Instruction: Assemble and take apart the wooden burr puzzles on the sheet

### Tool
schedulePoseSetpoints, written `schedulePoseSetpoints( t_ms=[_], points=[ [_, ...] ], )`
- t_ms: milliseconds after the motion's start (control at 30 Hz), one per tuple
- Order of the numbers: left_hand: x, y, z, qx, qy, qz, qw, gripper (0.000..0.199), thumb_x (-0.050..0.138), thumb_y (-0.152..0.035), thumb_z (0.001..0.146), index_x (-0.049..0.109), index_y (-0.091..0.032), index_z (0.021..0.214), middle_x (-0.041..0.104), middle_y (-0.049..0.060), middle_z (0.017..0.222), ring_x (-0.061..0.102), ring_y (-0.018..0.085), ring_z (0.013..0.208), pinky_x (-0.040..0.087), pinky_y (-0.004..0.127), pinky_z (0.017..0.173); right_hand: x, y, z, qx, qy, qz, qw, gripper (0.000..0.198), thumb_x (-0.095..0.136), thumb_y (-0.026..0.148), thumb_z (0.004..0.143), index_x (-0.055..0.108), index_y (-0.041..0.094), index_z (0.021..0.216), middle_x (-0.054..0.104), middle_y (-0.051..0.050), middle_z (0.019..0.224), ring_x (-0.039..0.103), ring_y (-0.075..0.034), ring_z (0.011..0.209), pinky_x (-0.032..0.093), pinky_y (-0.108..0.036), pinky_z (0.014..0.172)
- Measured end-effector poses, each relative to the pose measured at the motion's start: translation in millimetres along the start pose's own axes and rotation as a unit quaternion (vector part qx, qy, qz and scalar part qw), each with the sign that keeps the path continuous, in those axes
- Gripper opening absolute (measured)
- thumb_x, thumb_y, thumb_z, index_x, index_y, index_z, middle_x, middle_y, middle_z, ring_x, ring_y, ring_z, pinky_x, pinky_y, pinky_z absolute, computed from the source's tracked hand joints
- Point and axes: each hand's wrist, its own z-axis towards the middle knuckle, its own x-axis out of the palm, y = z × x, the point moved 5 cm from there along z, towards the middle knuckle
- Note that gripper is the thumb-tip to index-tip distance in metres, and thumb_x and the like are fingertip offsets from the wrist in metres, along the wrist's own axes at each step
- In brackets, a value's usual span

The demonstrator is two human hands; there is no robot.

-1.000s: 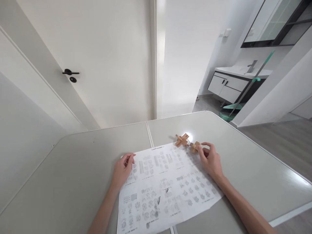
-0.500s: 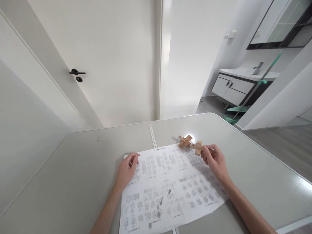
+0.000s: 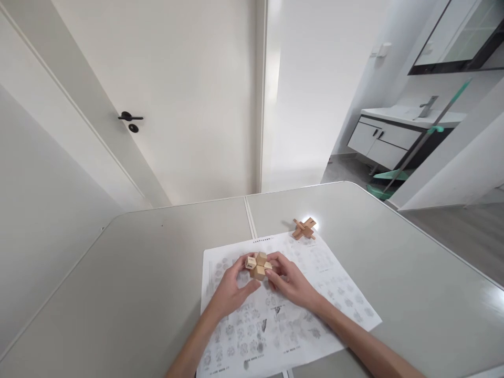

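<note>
A pale wooden burr puzzle (image 3: 259, 272), made of interlocking blocks with dark marks on one end, is held between my two hands above the sheet. My left hand (image 3: 232, 289) curls round its left side, fingers behind and thumb below. From the right, my right hand (image 3: 291, 281) grips it between thumb and fingers. Under both hands lies a white paper sheet (image 3: 291, 328) printed with rows of small grey diagrams. A second, browner wooden puzzle (image 3: 304, 229) of crossed sticks rests at the sheet's far edge.
The grey table (image 3: 157, 283) has a pale seam (image 3: 250, 216) across its top. Beyond it stand a white door (image 3: 189, 94) with a black handle (image 3: 131, 117), and a washbasin cabinet (image 3: 380, 139) with a green-tipped long-handled tool (image 3: 425, 134) at the right.
My right hand has brought the pale wooden puzzle left and nearer, from beside the browner one to the middle of the sheet. My left hand has moved right to it and taken hold.
</note>
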Motion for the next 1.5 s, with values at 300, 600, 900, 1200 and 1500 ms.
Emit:
schedulePoseSetpoints(
  t_ms=[300,600,900,1200,1500],
  points=[
    [4,-1,0,-0.052,-0.038,-0.022,0.998,0.052,0.073,-0.039,0.086,0.061,-0.023,0.133,0.070,0.010,0.127,0.066,0.027,0.118,0.051,0.041,0.105,0,4,-4,0.021,0.104,0.001,0.994,0.041,0.048,0.060,0.103,0.061,0.021,0.095,0.066,-0.002,0.077,0.054,-0.015,0.062,0.045,-0.028,0.060],
    [8,-12,0,-0.013,0.014,-0.021,1.000,0.040,0.072,-0.029,0.081,0.066,-0.020,0.120,0.073,0.007,0.108,0.070,0.024,0.100,0.055,0.037,0.094,-2,13,-9,0.060,0.228,0.115,0.965,0.037,0.060,0.055,0.099,0.071,0.020,0.099,0.062,-0.001,0.078,0.059,-0.015,0.067,0.050,-0.028,0.063],
    [10,-19,-2,0.003,0.009,0.010,1.000,0.049,0.080,-0.038,0.079,0.065,-0.023,0.123,0.073,0.006,0.112,0.069,0.024,0.101,0.057,0.036,0.090,1,-10,-6,0.080,0.132,0.110,0.982,0.037,0.080,0.051,0.084,0.066,0.018,0.095,0.054,0.003,0.074,0.049,-0.011,0.059,0.044,-0.026,0.055],
    [9,-19,-2,0.026,-0.038,0.036,0.998,0.050,0.082,-0.037,0.078,0.064,-0.026,0.123,0.073,0.004,0.116,0.068,0.024,0.106,0.054,0.037,0.096,0,-12,-7,0.045,0.016,0.007,0.999,0.038,0.080,0.052,0.082,0.060,0.020,0.083,0.049,0.003,0.072,0.042,-0.012,0.062,0.036,-0.025,0.055],
    [10,-15,0,-0.003,-0.022,0.025,0.999,0.049,0.082,-0.039,0.079,0.064,-0.026,0.123,0.072,0.003,0.107,0.067,0.021,0.097,0.055,0.033,0.086,-1,-24,-9,0.019,-0.022,0.035,0.999,0.031,0.075,0.038,0.089,0.055,0.024,0.109,0.056,0.004,0.076,0.047,-0.014,0.064,0.040,-0.026,0.060]
  ],
)
